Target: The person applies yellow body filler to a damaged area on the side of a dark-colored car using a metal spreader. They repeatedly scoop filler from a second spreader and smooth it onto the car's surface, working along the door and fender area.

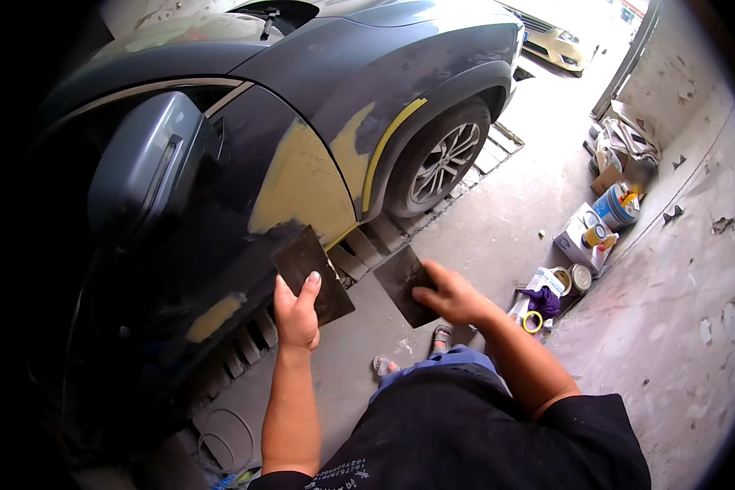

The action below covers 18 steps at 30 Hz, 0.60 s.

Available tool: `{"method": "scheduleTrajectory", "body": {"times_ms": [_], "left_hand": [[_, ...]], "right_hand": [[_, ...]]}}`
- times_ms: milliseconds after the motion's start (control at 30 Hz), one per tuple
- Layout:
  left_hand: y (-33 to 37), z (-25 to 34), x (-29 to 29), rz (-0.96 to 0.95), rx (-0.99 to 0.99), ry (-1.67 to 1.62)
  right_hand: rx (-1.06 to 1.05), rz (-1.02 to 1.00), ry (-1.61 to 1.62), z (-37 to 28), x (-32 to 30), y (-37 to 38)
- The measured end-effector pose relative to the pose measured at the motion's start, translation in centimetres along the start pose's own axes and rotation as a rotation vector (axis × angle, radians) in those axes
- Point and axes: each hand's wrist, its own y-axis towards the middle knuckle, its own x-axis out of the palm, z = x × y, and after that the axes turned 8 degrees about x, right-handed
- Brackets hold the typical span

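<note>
My left hand (296,317) grips a dark, flat, rectangular putty spreader (331,296), thumb on its face. A second dark rectangular putty spreader (397,279) is pinched in my right hand (456,296). The two spreaders are apart, side by side in front of my body. Just beyond them stands a dark grey car (220,184). Yellowish filler (298,184) covers part of its front door and continues onto the fender (353,151). A smaller filler patch (216,317) lies lower on the door. Yellow tape (390,147) follows the wheel arch.
The wing mirror (143,175) juts out at left, and the front wheel (441,155) is beyond the door. Along the stained right wall (670,318) sit a blue can (614,208), a white box (576,241), open tins (580,278), a purple cloth (545,302) and a tape roll (532,322).
</note>
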Motion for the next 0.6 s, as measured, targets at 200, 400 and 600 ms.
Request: {"method": "scheduleTrajectory", "body": {"times_ms": [200, 400, 600], "left_hand": [[-1.5, -3.5, 0.1, 0.031, -0.415, -0.249], [-3.7, -3.1, 3.4, -0.161, -0.45, -0.407], [-3.6, -4.1, 1.5, -0.06, -0.118, 0.005]], "right_hand": [[0.066, -0.346, 0.698, -0.3, 0.4, -1.1], [0.162, -0.301, 0.714, 2.8, 3.5, -0.3], [0.242, -0.12, 0.756, 3.8, 1.3, -1.5]]}}
